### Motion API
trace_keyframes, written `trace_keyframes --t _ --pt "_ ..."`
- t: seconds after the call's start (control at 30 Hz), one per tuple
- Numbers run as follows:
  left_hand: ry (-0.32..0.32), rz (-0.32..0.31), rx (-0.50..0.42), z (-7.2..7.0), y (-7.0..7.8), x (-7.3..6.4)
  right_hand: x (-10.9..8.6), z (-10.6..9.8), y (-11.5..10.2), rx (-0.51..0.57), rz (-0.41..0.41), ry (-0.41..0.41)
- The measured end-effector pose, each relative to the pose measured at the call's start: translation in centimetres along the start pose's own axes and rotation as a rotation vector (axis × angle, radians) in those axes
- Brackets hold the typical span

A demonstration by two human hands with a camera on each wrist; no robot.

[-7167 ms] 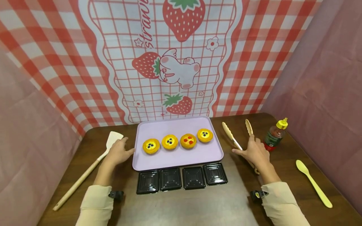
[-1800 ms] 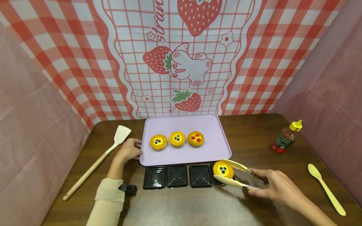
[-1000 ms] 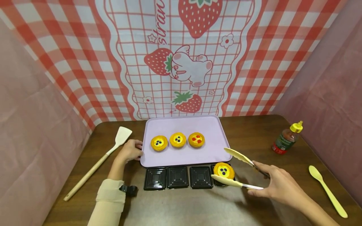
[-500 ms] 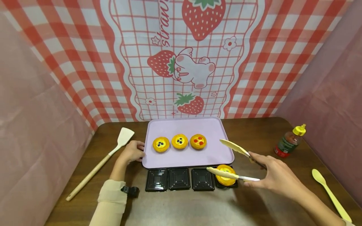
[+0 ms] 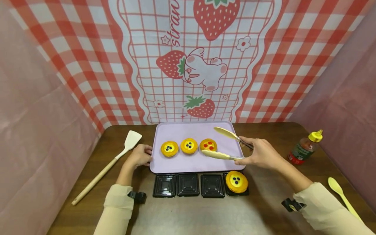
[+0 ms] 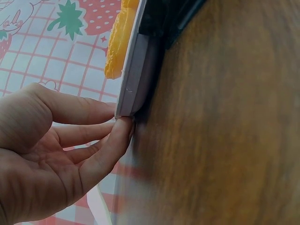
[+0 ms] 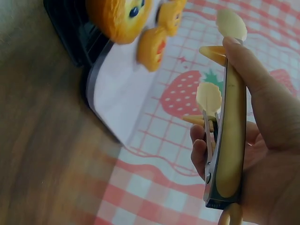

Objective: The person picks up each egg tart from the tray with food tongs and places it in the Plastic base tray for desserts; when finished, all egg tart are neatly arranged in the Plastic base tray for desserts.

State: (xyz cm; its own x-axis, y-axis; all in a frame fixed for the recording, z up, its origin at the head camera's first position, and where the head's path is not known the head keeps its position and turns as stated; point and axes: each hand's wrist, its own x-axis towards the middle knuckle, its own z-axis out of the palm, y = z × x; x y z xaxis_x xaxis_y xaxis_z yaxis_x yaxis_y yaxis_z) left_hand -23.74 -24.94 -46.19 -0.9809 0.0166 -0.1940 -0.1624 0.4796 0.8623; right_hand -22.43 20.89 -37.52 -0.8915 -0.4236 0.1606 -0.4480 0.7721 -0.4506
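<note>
My left hand [image 5: 140, 156] pinches the left rim of the lilac tray [image 5: 173, 165] between thumb and fingers, as the left wrist view shows. In my right hand [image 5: 261, 153] are cream-tipped tongs [image 5: 217, 155], their arms spread apart over the tray's right part. One tong tip overlaps the red-topped egg tart [image 5: 209, 143] in the head view; nothing is gripped between the tips. Left of that tart sit two blueberry-topped tarts [image 5: 189, 146]. Another blueberry tart [image 5: 236, 182] rests in the rightmost black plastic box. Three other black boxes [image 5: 212, 186] stand in the row, without tarts.
A white spatula [image 5: 117, 156] with a wooden handle lies left of the tray. On the right stand a yellow-capped sauce bottle [image 5: 304, 150] and a yellow spoon [image 5: 342, 192]. A checked cloth [image 5: 194, 65] hangs behind the table.
The right hand took up the tongs, and the rightmost tart went from tray to black box. The tongs then opened, released it and moved up-left over the tray. The left hand took the tray's rim.
</note>
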Motion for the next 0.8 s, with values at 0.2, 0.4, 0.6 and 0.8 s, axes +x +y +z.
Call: trace_keyframes --t 0.2,0.4,0.6,0.8 --pt "-0.001 0.002 -0.005 0.1 0.0 0.0 2.5 1.6 1.1 -0.011 0.023 -0.042" --pt "0.002 -0.006 0.006 0.1 0.2 0.1 3.2 3.0 2.0 -0.026 0.004 -0.046" --pt "-0.002 -0.016 0.002 0.0 0.3 0.2 3.4 3.5 2.1 -0.033 0.021 -0.069" --pt "0.0 -0.021 0.005 0.0 0.2 0.1 3.6 3.9 2.1 -0.065 0.023 -0.095"
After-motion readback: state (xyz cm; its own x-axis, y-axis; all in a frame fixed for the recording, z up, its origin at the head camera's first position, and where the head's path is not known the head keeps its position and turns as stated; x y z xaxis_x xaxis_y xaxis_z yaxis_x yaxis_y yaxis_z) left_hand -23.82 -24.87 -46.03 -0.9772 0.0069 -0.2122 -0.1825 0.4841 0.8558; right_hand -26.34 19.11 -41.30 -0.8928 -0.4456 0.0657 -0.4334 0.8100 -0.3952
